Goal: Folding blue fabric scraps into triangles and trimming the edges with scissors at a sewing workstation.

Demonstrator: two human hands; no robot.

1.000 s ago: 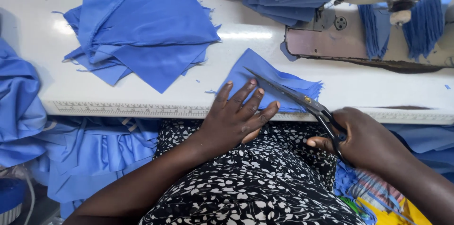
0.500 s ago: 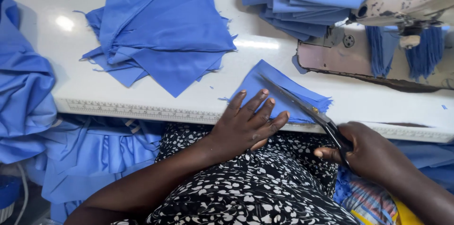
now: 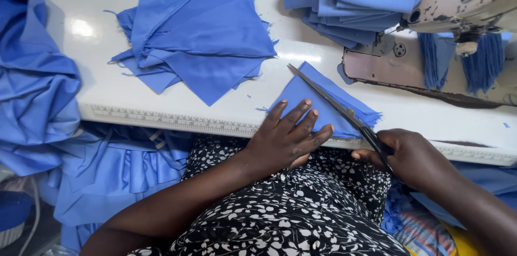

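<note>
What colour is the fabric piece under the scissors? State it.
Blue fabric piece, seen best in the head view.

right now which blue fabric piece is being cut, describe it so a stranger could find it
Start at the white table with a ruler strip along its near edge. At that edge, just left of the sewing machine, lies a small folded blue piece. Unlike the stacks behind it, the left hand presses it flat and the scissors in the right hand cross it.

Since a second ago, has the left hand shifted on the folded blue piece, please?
No: the left hand presses the folded blue piece at the same spot by the table-edge ruler; only the camera moved.
</note>
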